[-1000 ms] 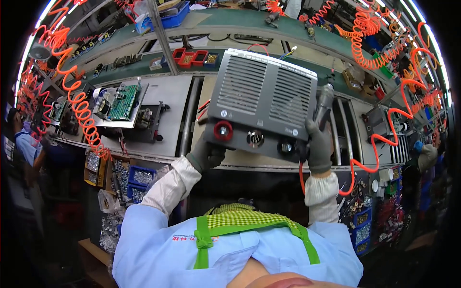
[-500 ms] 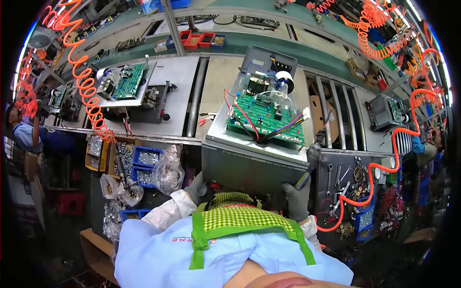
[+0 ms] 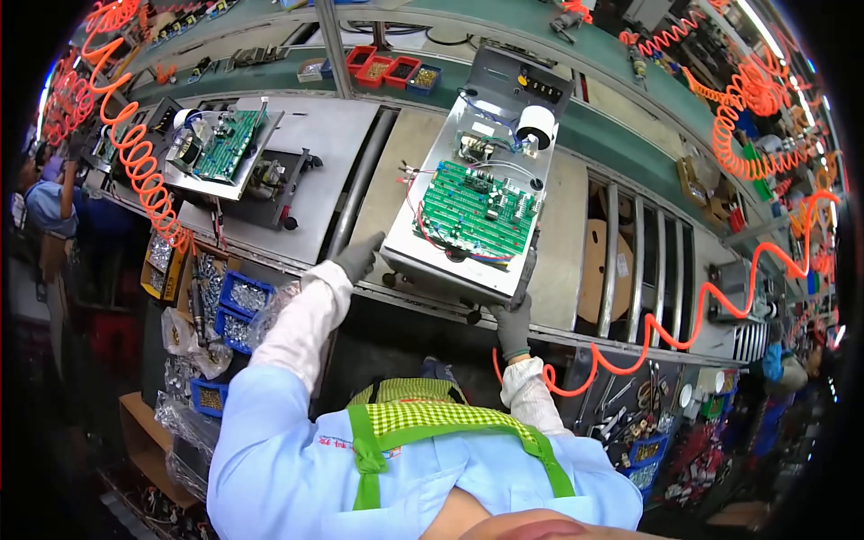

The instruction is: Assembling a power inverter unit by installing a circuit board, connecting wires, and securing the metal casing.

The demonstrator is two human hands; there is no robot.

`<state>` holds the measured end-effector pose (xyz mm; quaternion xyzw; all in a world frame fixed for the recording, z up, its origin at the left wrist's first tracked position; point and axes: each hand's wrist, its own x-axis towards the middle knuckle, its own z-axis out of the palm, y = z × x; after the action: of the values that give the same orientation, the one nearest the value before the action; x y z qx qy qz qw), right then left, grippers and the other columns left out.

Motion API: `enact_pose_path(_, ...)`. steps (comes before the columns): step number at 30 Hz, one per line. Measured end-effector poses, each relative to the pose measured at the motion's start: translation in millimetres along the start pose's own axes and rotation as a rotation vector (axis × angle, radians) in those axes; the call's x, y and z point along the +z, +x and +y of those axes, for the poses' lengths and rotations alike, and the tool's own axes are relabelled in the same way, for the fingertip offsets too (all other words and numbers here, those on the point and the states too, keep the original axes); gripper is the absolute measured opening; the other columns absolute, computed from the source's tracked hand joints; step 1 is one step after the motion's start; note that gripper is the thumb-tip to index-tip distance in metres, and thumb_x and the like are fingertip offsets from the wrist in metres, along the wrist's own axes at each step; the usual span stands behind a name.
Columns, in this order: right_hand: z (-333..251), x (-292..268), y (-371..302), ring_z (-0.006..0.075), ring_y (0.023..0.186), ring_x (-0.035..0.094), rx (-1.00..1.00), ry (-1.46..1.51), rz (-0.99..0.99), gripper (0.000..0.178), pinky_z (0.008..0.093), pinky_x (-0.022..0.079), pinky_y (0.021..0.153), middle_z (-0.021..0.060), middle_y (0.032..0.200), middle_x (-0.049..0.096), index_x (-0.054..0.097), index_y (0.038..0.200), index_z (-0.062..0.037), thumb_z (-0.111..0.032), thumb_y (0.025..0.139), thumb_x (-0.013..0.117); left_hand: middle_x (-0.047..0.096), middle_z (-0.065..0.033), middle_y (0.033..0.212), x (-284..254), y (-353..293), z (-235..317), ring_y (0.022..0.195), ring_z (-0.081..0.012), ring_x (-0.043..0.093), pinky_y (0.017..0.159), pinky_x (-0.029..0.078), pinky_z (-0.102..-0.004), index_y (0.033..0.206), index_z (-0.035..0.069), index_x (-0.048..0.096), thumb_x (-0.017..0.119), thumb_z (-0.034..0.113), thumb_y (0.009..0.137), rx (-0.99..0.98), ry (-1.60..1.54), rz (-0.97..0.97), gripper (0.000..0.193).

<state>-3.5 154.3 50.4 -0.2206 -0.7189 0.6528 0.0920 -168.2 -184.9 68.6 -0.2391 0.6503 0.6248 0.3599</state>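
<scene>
At six o'clock, nearest to the lens, a green-checked apron (image 3: 450,423) is worn over a light blue shirt (image 3: 306,459). At about four o'clock, assorted tools (image 3: 621,418) are spread out; at about half past eight, blue bins (image 3: 237,312) are filled with metal fasteners.

Farther in, both hands are covered by dark grey gloves. The left hand (image 3: 360,258), at nine o'clock from the middle of the view, is set with fingers partly extended against the near left corner of an electronic unit (image 3: 405,238); whether a grip is taken there cannot be told. By the right hand (image 3: 511,328), at four o'clock, the near right corner is held, fingers laid along the side and thumb turned to the near face.

The unit is found at one o'clock, over a pale surface (image 3: 560,234). A green circuit board (image 3: 477,207) is carried on it, with a white-topped cylinder (image 3: 537,121) mounted beyond and a dark panel (image 3: 504,76) at the far end.

At three o'clock, metal rollers (image 3: 636,270) are seen. Toward ten o'clock, a coiled orange hose (image 3: 142,166) is hung beside a second unit (image 3: 225,148). Beyond, at half past eleven, small red bins (image 3: 369,83) are lined up.
</scene>
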Motion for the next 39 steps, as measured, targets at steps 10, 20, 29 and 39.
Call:
enact_pose_path(10, -145.5, -95.3, 69.0, 0.0322, 0.084, 0.058, -0.836, -0.645, 0.001, 0.061, 0.0386, 0.049, 0.078, 0.0134, 0.1, 0.055, 0.048, 0.117, -0.0025, -0.016, 0.066, 0.079, 0.032, 0.0062, 0.06, 60.4, -128.7, 120.1, 0.046, -0.0039, 0.028, 0.04, 0.022, -0.0199, 0.107, 0.004, 0.062, 0.046, 0.049, 0.097, 0.292, -0.233, -0.468, 0.049)
enact_pose_path(20, -297.8, -37.1, 87.3, 0.0306, 0.104, 0.058, -1.763, -0.753, 0.004, 0.045, 0.0457, 0.044, 0.097, 0.0062, 0.106, 0.054, 0.055, 0.103, -0.0203, -0.004, 0.065, 0.074, 0.059, -0.0016, 0.075, 173.3, -201.2, 110.5, 0.068, -0.008, 0.055, 0.062, 0.046, -0.0261, 0.097, 0.002, 0.061, 0.073, 0.025, 0.077, 0.754, 0.541, -0.822, 0.032)
enact_pose_path(29, -222.9, -32.6, 9.3, 0.0356, 0.136, 0.03, -1.244, -0.198, -0.08, 0.095, 0.0479, 0.031, 0.11, 0.0171, 0.139, 0.035, 0.023, 0.143, -0.008, -0.02, 0.067, 0.079, 0.068, -0.006, 0.091, 125.1, -180.3, 61.9, 0.082, -0.0111, 0.061, 0.077, 0.05, -0.0287, 0.109, -0.001, 0.064, 0.078, 0.012, 0.073, 1.007, 0.546, -0.539, 0.041)
enact_pose_path(39, -252.8, -44.1, 38.2, 0.0271, 0.117, 0.048, -1.026, -0.074, 0.105, 0.062, 0.0429, 0.042, 0.1, 0.0156, 0.128, 0.043, 0.04, 0.131, 0.001, -0.007, 0.075, 0.065, 0.052, 0.002, 0.077, 117.5, -183.4, 70.0, 0.064, -0.0062, 0.045, 0.057, 0.035, -0.0216, 0.095, 0.002, 0.059, 0.064, 0.021, 0.075, 0.43, 0.019, -0.934, 0.028)
